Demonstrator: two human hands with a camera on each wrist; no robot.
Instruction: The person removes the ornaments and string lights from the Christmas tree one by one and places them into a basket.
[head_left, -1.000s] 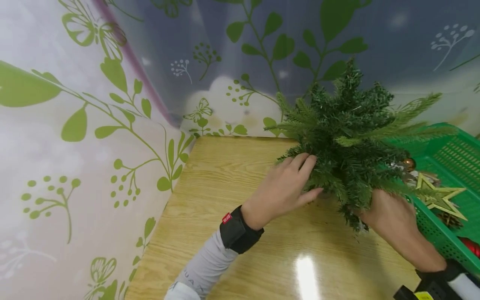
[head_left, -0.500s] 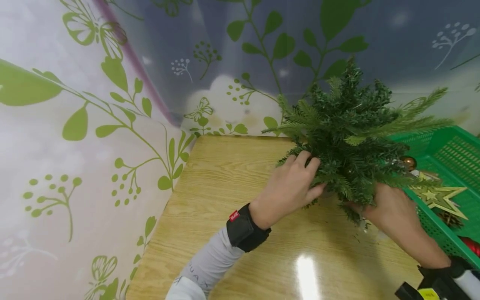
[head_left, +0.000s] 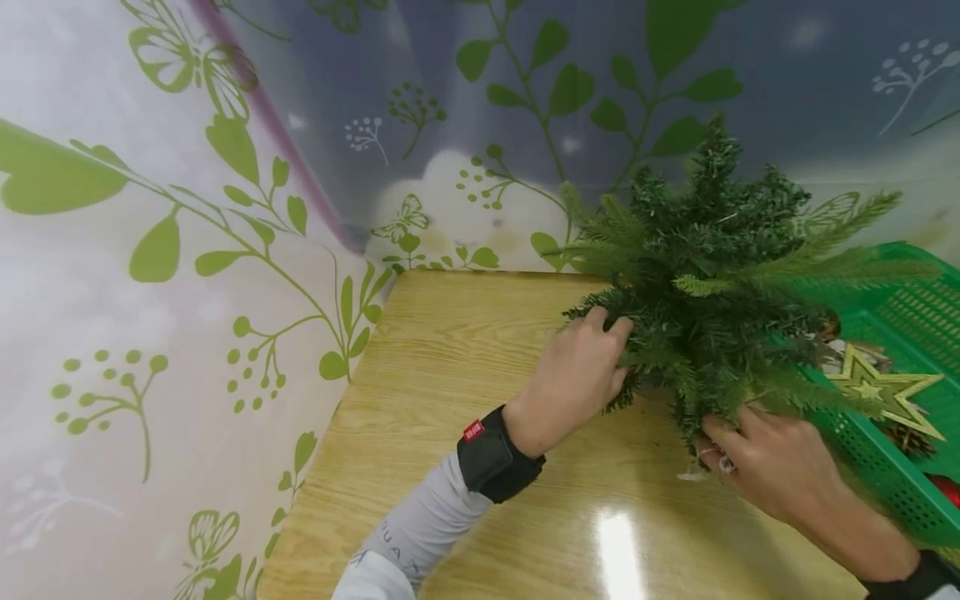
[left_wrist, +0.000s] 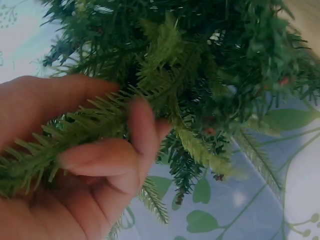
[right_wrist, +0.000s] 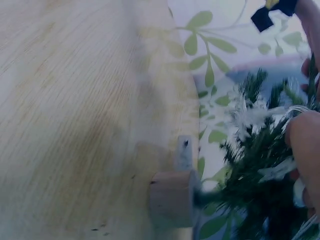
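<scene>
A small artificial Christmas tree (head_left: 720, 275) stands on the wooden table (head_left: 450, 350), a round wooden foot (right_wrist: 172, 199) beneath it. At its left side my left hand (head_left: 573, 379) grips a needle branch (left_wrist: 75, 135), with the fingers curled round it in the left wrist view. Low on the near right side, my right hand (head_left: 787, 458) pinches a thin white string (right_wrist: 298, 108) at the foliage. White ornament pieces (right_wrist: 250, 117) hang among the needles by the right thumb. The fingertips of the right hand are partly hidden by the tree.
A green plastic basket (head_left: 862, 442) stands close on the right, behind my right forearm. Inside it are a gold star (head_left: 873, 387), a pine cone (head_left: 909, 440) and a red ornament (head_left: 947, 487). A patterned wall covering (head_left: 465, 83) borders the table at the back and left.
My right hand has drawn out from under the foliage towards me, and the white string now shows at its fingers. The left hand and the tree have shifted slightly right.
</scene>
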